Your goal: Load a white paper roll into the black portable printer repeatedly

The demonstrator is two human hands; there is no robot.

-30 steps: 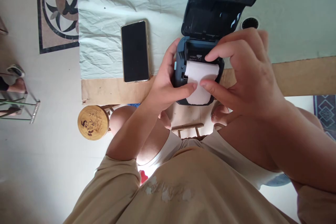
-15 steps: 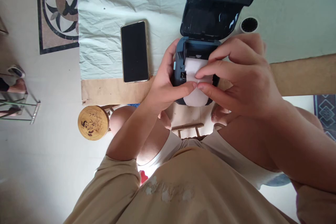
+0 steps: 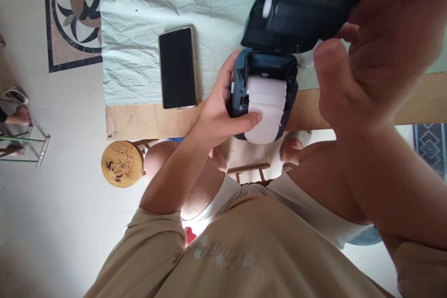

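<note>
1 open printer [image 3: 238,86] juts past the near edge of the table [image 3: 153,120], the left hand [image 3: 223,114] clasping its left side, thumb on the paper [image 3: 267,102], the right hand [image 3: 380,53] gripping the raised far-side lid [image 3: 286,21] by its right end.

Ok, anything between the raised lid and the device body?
Yes: the thumb of the left hand lies over the white paper at the near end of the device body, probably in the path of the lid.
</note>
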